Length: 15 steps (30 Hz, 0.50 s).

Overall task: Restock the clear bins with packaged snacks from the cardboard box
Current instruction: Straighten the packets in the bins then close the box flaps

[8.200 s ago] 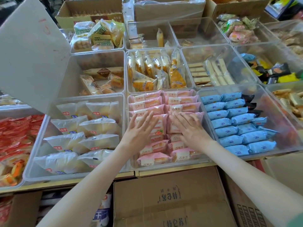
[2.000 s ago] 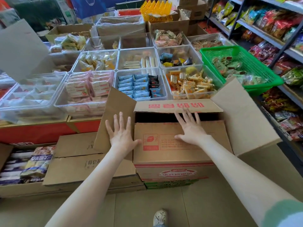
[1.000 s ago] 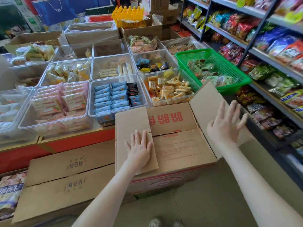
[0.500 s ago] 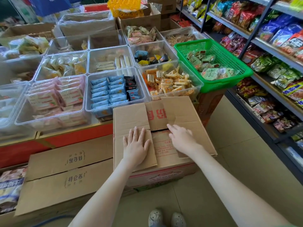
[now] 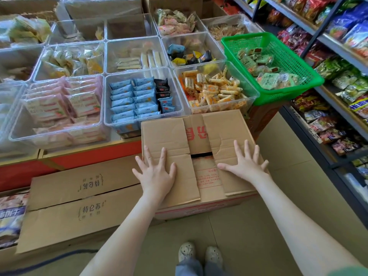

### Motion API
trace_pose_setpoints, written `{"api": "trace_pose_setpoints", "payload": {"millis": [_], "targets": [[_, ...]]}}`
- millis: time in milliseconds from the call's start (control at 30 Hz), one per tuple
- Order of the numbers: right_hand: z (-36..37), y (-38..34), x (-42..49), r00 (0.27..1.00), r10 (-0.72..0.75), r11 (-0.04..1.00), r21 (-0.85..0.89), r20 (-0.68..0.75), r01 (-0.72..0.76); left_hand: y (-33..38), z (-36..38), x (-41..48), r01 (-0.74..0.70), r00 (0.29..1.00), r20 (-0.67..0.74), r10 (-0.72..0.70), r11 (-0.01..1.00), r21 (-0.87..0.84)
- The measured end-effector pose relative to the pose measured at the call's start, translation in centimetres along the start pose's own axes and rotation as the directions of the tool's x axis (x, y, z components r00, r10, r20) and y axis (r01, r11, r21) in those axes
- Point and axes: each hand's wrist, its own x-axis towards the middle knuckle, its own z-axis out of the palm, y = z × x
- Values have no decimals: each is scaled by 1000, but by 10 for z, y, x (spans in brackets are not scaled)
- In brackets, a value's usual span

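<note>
Cardboard flaps of the box (image 5: 199,140) are folded down, and both hands lie flat on them with fingers spread, gripping nothing. The left hand (image 5: 157,172) presses the left flap near its near edge; the right hand (image 5: 246,163) presses the right flap. A small dark gap shows between the flaps. The box stands on the floor (image 5: 239,232), against the front edge of the counter (image 5: 89,158). On the counter, clear bins (image 5: 179,96) stand in rows: pink packs (image 5: 59,104) at the front left, blue packs (image 5: 129,98) just behind the box, orange sticks (image 5: 215,90) to the right. A green basket (image 5: 288,92) is at the counter's right end.
</note>
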Motion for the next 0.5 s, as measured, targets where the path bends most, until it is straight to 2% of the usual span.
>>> {"api": "trace_pose_setpoints", "payload": {"millis": [133, 400, 500], "targets": [[-1, 2, 3, 1000, -22, 1000, -21, 3, 22, -3, -2, 1, -16, 1000, -8, 16, 999, -31], [4, 6, 7, 988, -109, 987, -130, -109, 95, -1, -5, 0, -32, 999, 28, 32, 999, 10], [4, 9, 7, 980, -113, 989, -111, -166, 96, 0, -7, -2, -16, 1000, 11, 16, 999, -32]]}}
